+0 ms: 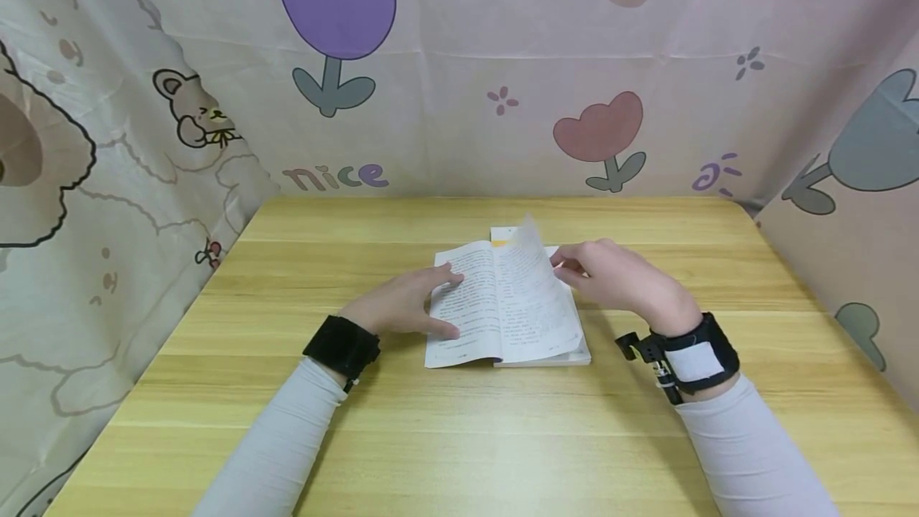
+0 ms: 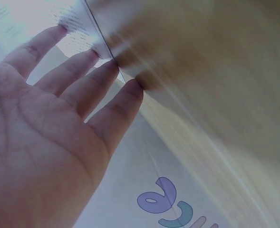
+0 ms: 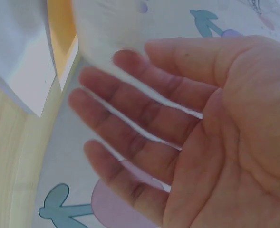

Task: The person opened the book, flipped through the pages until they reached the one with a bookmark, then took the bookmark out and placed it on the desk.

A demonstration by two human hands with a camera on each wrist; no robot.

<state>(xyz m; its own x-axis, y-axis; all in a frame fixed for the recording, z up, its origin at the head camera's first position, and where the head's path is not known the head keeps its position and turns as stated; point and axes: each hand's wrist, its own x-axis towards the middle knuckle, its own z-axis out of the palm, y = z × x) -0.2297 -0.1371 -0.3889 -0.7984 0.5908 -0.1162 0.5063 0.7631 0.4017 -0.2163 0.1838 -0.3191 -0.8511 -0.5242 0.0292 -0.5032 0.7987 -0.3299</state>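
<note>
A paperback book (image 1: pixel 467 301) lies spread on the table, with lines of print on its pages. One right-hand page (image 1: pixel 531 294) is lifted and curved, its top corner standing up. My left hand (image 1: pixel 409 301) rests at the book's left edge, thumb and fingers spread over the left page; the left wrist view shows the fingertips (image 2: pixel 99 54) along that edge. At the lifted page's right side is my right hand (image 1: pixel 610 278). In the right wrist view its fingers (image 3: pixel 125 114) are loosely extended, with the thumb near the index fingertip; no firm pinch on the page shows.
A white and orange part (image 1: pixel 502 235) shows behind the book's top edge. The wooden table (image 1: pixel 459 437) reaches to a patterned cloth (image 1: pixel 459 126) hung at the back and sides. Each wrist wears a black strap (image 1: pixel 343 348).
</note>
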